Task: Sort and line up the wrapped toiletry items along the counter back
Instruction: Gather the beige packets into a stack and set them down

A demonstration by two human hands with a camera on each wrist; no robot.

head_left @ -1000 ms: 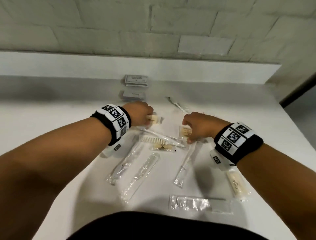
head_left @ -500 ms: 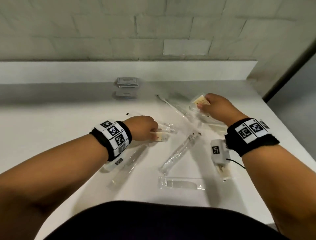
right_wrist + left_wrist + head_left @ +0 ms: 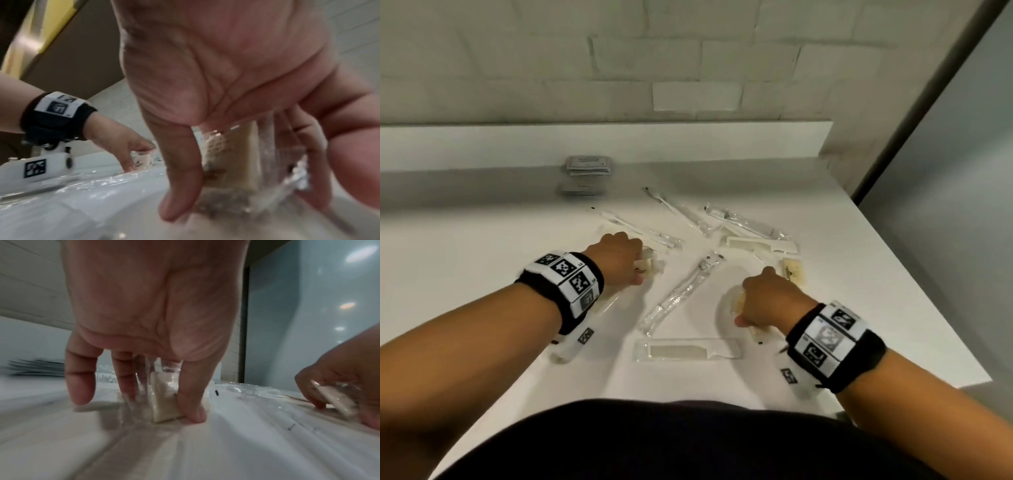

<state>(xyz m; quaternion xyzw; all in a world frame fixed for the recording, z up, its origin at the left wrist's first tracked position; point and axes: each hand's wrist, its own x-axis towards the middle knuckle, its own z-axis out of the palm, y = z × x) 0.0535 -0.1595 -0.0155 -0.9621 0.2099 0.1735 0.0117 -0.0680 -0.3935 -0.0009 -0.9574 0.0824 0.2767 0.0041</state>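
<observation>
My left hand (image 3: 621,260) pinches a small beige wrapped packet (image 3: 650,267) upright on the white counter (image 3: 482,260); the left wrist view shows this packet (image 3: 164,400) between thumb and fingers. At the front right, my right hand (image 3: 765,301) grips a second beige packet (image 3: 736,301), seen close in the right wrist view (image 3: 228,162). A third beige packet (image 3: 795,271) lies flat just beyond the right hand.
A wrapped toothbrush (image 3: 681,294) lies diagonally between the hands. One wrapped comb (image 3: 688,352) lies near the front edge, another comb (image 3: 760,245) further back. More clear-wrapped toothbrushes (image 3: 743,221) are scattered behind. Grey sachets (image 3: 588,164) are stacked against the back ledge.
My right hand has come back from the far right to the front right and now grips a packet there. The left hand still holds its packet.
</observation>
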